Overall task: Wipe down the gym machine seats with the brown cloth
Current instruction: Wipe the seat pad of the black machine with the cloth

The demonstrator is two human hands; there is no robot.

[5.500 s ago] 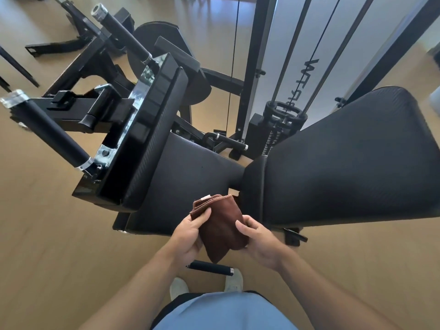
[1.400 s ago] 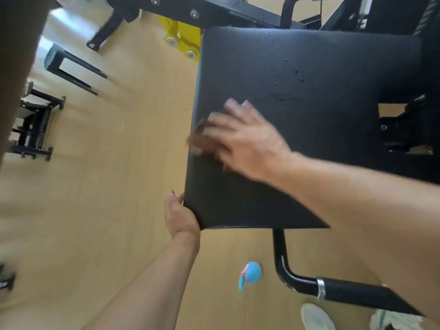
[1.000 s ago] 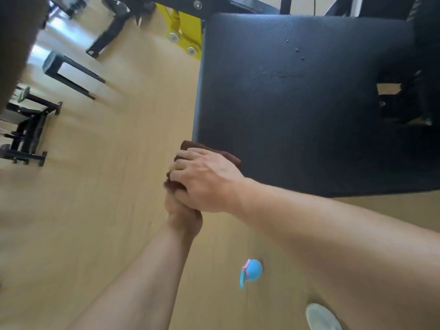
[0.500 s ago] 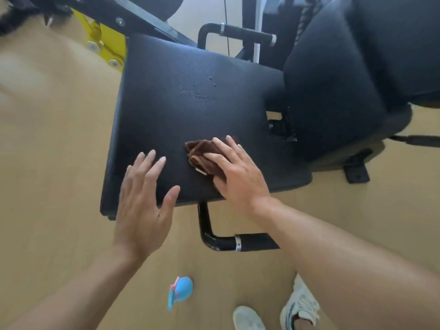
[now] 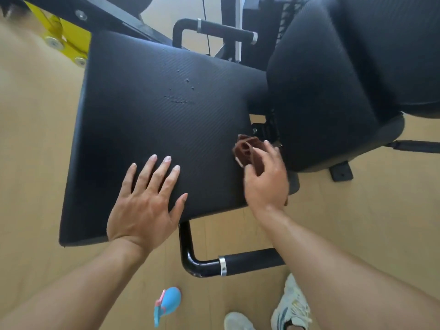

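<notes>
A black textured seat pad [image 5: 152, 120] fills the middle of the head view, with a few small droplets near its centre. My left hand [image 5: 145, 206] lies flat on the pad's near edge, fingers spread, holding nothing. My right hand [image 5: 266, 182] presses the bunched brown cloth [image 5: 247, 151] against the pad's right edge, close to the gap before the black backrest [image 5: 333, 86]. Part of the cloth is hidden under my fingers.
A black side handle with a chrome ring [image 5: 228, 263] sticks out below the seat. A blue and pink spray bottle [image 5: 166, 303] lies on the wooden floor, near my white shoes [image 5: 290, 310]. A yellow bracket [image 5: 64, 41] and black frame sit at the upper left.
My right hand has slid the cloth from the seat's middle to its right edge. My left hand has settled flat on the pad's near edge. The view has drawn closer.
</notes>
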